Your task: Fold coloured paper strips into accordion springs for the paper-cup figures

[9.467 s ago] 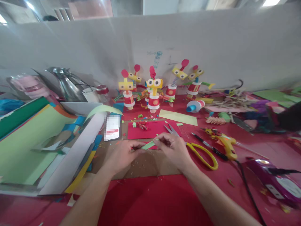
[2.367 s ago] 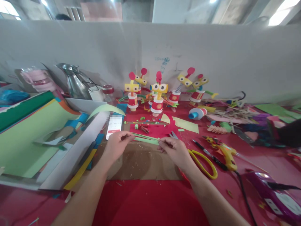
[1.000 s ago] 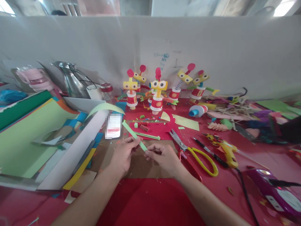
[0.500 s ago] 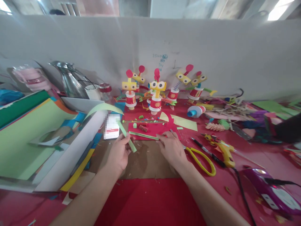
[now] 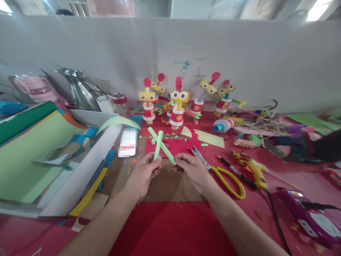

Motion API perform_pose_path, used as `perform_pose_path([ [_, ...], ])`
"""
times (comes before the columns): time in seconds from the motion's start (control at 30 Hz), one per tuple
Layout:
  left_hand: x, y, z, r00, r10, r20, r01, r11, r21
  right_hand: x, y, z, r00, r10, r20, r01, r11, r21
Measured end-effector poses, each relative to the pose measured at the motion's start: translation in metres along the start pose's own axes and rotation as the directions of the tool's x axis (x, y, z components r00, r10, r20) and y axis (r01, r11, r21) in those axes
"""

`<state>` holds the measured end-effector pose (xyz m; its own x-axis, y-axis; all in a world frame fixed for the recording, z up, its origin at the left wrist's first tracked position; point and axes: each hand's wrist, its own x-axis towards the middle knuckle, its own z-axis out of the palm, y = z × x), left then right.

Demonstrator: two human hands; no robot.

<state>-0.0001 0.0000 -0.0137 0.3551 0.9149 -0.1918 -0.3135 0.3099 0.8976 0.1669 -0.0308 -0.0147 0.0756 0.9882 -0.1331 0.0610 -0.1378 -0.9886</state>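
Head cam, clock directions measured from the spot where the two paper strips cross, pretty much mid-view. The left hand [image 5: 144,172], at about 7 o'clock, has thumb and fingers pinched on the lower end of one light green strip [image 5: 158,145], which points up toward 12. The right hand [image 5: 194,171], around 4 to 5 o'clock, has a tight fingertip pinch on the near end of the other green strip [image 5: 168,154], and that one slants away toward 10 to 11. So they make a skinny X, left one in front; can't tell if they actually touch at the crossing.

Behind the X there's some red paper [image 5: 182,146], and at 6 o'clock a brown board [image 5: 167,188]. Yellow-handled scissors [image 5: 229,182] lie at 4, right beside the right hand, with a yellow glue gun [image 5: 258,170] further out past 3. Phone [image 5: 128,143] at 9, box of coloured paper [image 5: 80,170] beyond it, and a bunch of paper-cup figures [image 5: 176,117] standing around 11 to 2.
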Motion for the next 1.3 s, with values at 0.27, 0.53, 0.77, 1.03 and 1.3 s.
perform_pose_path([
  [0.27,-0.004,0.000,0.008,0.999,-0.022,-0.042,0.025,0.998,0.055,-0.008,-0.003,0.009,0.969,0.090,0.231,-0.142,0.966,0.217],
  [0.53,0.000,0.001,0.004,0.982,-0.032,-0.185,0.033,0.999,0.002,-0.011,0.000,0.015,0.993,0.000,0.116,-0.012,0.994,0.108],
  [0.77,0.007,0.013,-0.008,0.960,0.011,-0.278,-0.040,0.994,-0.100,-0.012,0.000,0.017,0.994,0.033,0.108,-0.040,0.997,0.061],
  [1.03,0.006,0.013,-0.006,0.973,0.019,-0.230,-0.054,0.987,-0.148,-0.009,0.002,0.013,0.997,0.003,0.078,-0.004,1.000,0.012],
  [1.3,0.007,0.000,0.001,0.978,-0.068,-0.199,0.003,0.950,-0.312,-0.006,0.001,0.010,0.998,0.063,0.006,-0.063,0.980,0.186],
])
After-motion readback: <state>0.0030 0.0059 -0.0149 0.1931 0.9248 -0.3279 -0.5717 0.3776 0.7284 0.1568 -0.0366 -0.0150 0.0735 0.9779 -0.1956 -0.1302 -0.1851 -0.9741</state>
